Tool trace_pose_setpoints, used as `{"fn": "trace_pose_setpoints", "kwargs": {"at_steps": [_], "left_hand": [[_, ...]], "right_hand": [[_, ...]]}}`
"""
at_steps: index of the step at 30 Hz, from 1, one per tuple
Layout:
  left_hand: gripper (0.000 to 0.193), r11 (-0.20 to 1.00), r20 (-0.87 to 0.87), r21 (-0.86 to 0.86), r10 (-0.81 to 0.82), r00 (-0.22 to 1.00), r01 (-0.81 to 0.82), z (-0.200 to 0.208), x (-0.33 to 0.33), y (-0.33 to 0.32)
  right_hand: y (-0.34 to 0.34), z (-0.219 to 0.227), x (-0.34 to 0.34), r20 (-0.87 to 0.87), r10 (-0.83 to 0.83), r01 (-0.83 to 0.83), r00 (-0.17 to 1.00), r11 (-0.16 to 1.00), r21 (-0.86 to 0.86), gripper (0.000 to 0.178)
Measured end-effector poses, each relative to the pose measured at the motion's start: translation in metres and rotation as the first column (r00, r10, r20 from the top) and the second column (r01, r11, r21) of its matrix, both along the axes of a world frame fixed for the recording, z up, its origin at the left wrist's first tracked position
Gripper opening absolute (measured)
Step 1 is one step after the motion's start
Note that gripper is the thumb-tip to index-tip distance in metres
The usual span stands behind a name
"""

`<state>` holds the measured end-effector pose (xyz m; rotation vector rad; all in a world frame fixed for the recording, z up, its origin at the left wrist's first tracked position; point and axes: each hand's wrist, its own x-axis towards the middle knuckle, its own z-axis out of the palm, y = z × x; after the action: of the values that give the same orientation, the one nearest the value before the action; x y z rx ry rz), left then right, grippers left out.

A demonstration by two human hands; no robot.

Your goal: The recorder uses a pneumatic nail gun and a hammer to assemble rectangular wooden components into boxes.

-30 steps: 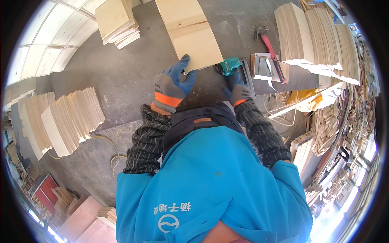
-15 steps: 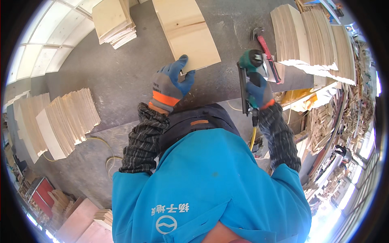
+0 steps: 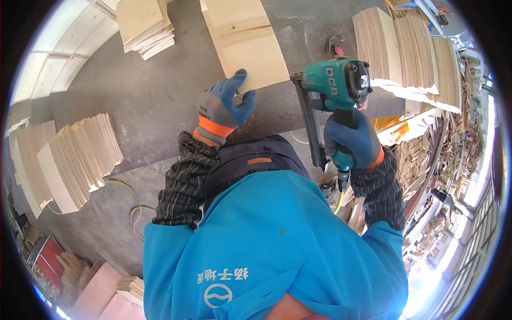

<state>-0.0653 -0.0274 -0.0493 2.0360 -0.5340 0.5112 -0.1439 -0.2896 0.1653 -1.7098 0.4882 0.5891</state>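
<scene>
My left hand, in a blue and grey glove with an orange cuff, rests flat on the near edge of a pale wooden board lying on the grey workbench. My right hand, gloved the same way, grips the handle of a teal pneumatic nail gun. The gun is raised beside the board's right edge, its long black magazine pointing back toward me. A yellow air hose hangs from the handle's base.
Stacks of thin wooden boards lie at the bench's left, top left and right. A hammer lies behind the gun. Offcuts and timber pile up on the floor to the right. A yellow hose loops lower left.
My right hand has lifted the nail gun from the bench beside the board and raised it up and to the right. My left hand stays on the board's near edge.
</scene>
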Motion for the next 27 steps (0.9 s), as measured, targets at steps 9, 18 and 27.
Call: {"fn": "trace_pose_setpoints", "kwargs": {"at_steps": [9,18,27], "left_hand": [[0.042,0.999,-0.033,0.042,0.012,0.999,-0.010,0.005,-0.001,0.001],[0.043,0.999,-0.037,0.046,0.011,0.999,-0.010,0.003,-0.002,0.002],[0.043,0.999,-0.014,0.033,0.014,1.000,-0.014,0.003,-0.001,0.001]], "right_hand": [[0.000,-0.013,0.008,-0.066,0.030,-0.026,0.997,0.998,0.064,0.042],[-0.002,-0.014,0.013,-0.080,0.068,-0.065,0.994,0.997,0.044,0.049],[0.002,-0.011,0.014,-0.075,0.058,-0.053,0.995,0.997,0.062,0.051]]}}
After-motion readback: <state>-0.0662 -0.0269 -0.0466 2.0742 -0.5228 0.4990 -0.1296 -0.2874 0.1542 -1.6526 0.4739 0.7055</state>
